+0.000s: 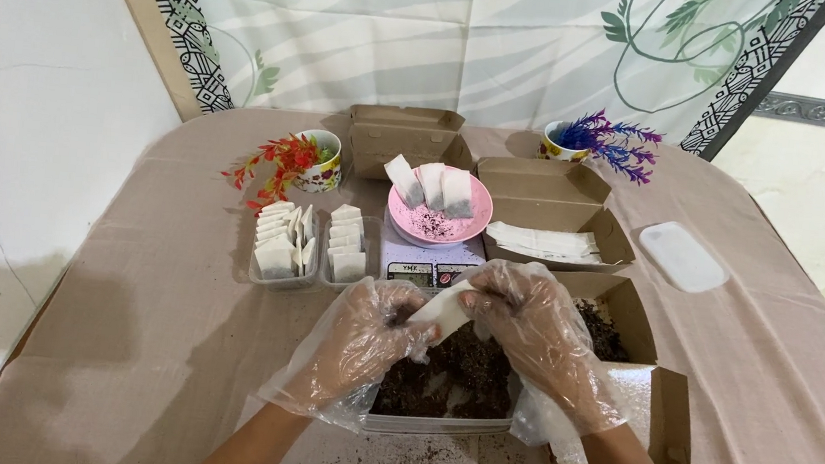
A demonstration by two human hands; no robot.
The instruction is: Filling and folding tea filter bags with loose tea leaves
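Pinching one white sachet [443, 307] between them, left hand [360, 342] and right hand [533, 332] hover over the brown carton [624, 310].

A pink bowl [438, 226] (on a scale [418, 262]); two flower cups [323, 161]; white lid [683, 257].

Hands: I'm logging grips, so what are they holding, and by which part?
Both gloved hands hold one small white sachet over the tub of dark tea: left hand at its lower end, right hand at its upper end.

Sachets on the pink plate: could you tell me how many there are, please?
3 sachets stand side by side on the pink plate: left, middle, right. None appears hidden.
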